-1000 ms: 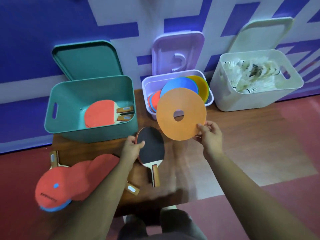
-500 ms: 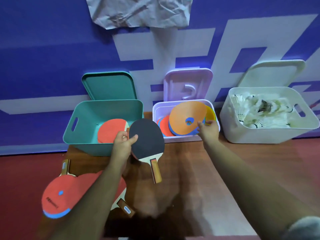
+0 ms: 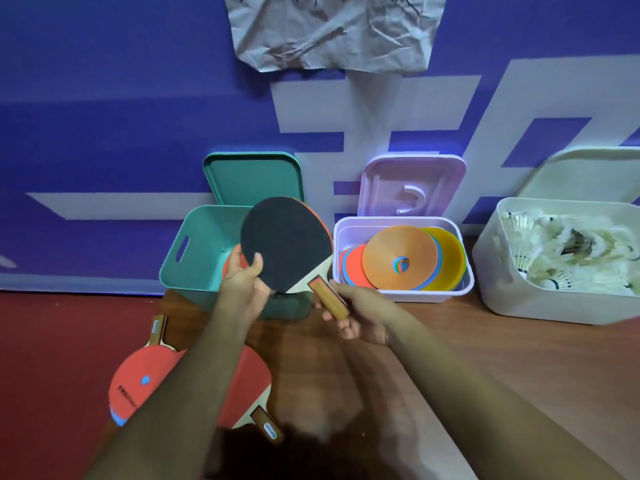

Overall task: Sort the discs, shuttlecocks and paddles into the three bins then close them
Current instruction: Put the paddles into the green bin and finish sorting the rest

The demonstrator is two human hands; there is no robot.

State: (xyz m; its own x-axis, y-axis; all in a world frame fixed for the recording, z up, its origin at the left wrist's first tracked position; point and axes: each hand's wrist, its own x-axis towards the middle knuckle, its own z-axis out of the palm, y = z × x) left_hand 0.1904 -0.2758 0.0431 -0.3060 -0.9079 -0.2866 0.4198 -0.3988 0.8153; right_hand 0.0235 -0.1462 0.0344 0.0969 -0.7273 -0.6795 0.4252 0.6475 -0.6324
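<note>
I hold a black-faced paddle [image 3: 285, 242] up in front of the teal bin [image 3: 194, 258]. My left hand [image 3: 242, 282] pinches the edge of its blade. My right hand [image 3: 360, 315] lies under its wooden handle, fingers partly curled around it. The orange disc [image 3: 398, 254] lies on top of other coloured discs in the lilac bin [image 3: 398, 294]. White shuttlecocks [image 3: 568, 251] fill the white bin [image 3: 519, 299] at the right. Two red paddles [image 3: 138, 379] lie on the wooden surface near my left forearm.
Three lids lean against the blue and white wall behind their bins: teal lid [image 3: 252, 178], lilac lid [image 3: 412, 185], white lid [image 3: 588, 174]. A red paddle sits inside the teal bin, mostly hidden. Red floor lies left of the wooden surface.
My right hand let the orange disc go into the lilac bin and came back to the black paddle's handle. My left hand lifted the paddle toward the teal bin.
</note>
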